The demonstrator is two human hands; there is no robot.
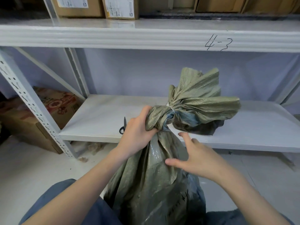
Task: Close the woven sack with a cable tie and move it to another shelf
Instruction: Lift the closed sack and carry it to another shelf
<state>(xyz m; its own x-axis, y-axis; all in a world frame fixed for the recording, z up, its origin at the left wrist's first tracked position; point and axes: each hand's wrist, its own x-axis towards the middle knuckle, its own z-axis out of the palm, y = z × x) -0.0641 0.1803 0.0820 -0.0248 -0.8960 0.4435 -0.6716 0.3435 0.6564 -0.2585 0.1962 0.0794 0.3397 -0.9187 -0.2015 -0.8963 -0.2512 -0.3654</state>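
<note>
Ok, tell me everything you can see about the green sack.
The sack is olive green woven plastic with a slight sheen and some dark handwriting low on its side. It stands upright between the person's knees, in front of the lower shelf. Its neck is gathered and cinched by a white cable tie, and the loose top fans out above that, drooping over the shelf. The left hand grips the neck just below the tie. The right hand is spread open against the sack's upper side.
</note>
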